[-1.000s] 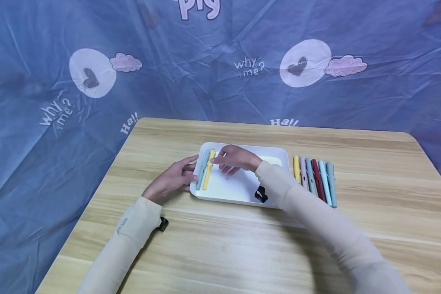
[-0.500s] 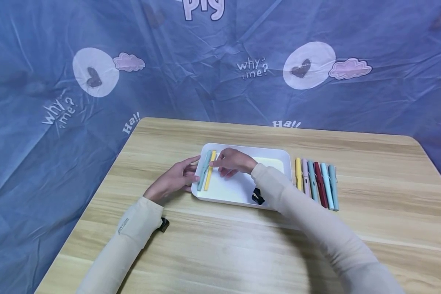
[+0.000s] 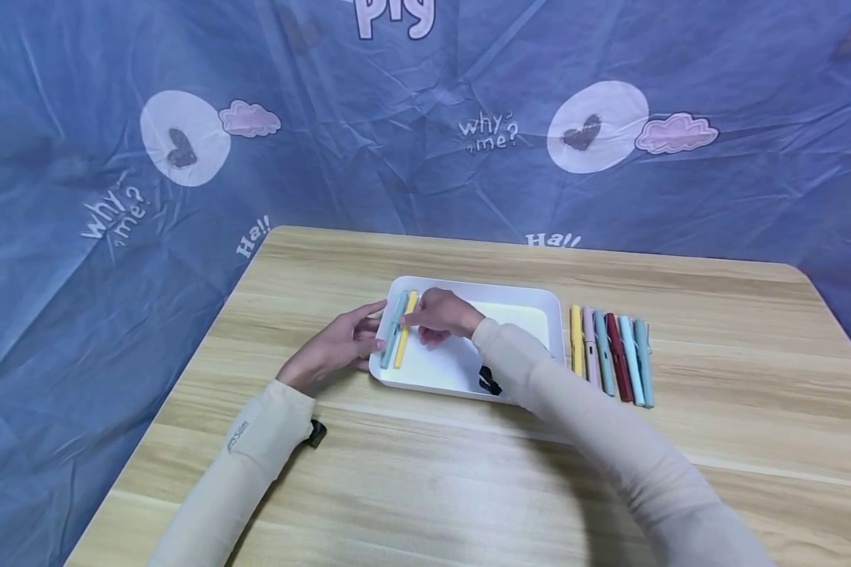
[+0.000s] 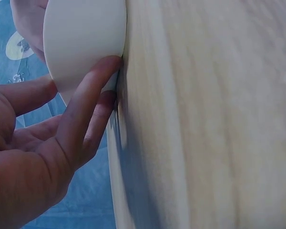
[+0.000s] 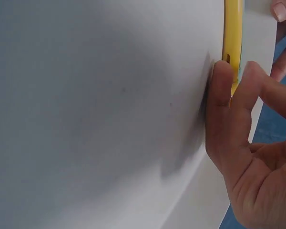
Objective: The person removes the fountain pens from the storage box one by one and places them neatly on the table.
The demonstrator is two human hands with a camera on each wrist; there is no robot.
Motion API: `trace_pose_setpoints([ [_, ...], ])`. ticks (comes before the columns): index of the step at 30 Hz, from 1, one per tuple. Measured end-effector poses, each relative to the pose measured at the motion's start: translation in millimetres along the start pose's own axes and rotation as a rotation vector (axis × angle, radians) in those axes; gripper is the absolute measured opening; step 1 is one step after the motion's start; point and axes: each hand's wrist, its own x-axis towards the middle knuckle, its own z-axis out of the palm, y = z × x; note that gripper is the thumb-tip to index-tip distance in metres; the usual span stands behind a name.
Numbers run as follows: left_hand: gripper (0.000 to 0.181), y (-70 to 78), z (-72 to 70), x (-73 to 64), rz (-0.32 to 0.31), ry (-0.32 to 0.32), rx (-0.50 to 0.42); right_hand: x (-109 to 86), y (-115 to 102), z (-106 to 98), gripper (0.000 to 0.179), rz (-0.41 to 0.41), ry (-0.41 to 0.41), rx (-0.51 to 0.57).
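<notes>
A white tray (image 3: pixel 454 387) lies on the table, with a teal pen (image 3: pixel 390 351) and a yellow pen (image 3: pixel 400 346) side by side at its left end. My left hand (image 3: pixel 332 346) holds that end; in the left wrist view the thumb is at the rim and the fingers lie against the outer wall. Reaching over the tray, my right hand (image 3: pixel 447 313) pinches the yellow pen along its length. In the right wrist view, fingertips (image 5: pixel 222 71) sit on either side of the yellow barrel, which lies low beside the tray's end wall.
Right of the tray is a row of several pens: yellow (image 3: pixel 577 339), lilac (image 3: pixel 591 346), teal, dark red (image 3: pixel 618 358), light blue and blue-green. The wooden table (image 3: pixel 425 488) extends around them, with a blue printed cloth (image 3: pixel 397 157) behind.
My right hand has shifted slightly left and toward me, onto the yellow pen. The left hand keeps its hold on the tray, and the pens look unmoved.
</notes>
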Motion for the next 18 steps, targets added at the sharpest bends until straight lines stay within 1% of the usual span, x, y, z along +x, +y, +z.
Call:
trace_pose_setpoints([
  [10, 0.073, -0.3, 0.6, 0.1, 0.004, -0.002, 0.004, 2.5, 1.0, 6.8, 0.028, -0.031, 0.057, -0.055],
  [14, 0.074, -1.0, 0.2, -0.2, 0.008, -0.007, -0.005, 3.4, 2.4, 7.2, 0.028, -0.019, 0.069, -0.078],
  [18, 0.074, -2.0, -0.6, -0.9, 0.007, 0.001, -0.010, 4.0, 2.7, 7.2, 0.027, 0.000, 0.079, -0.092],
])
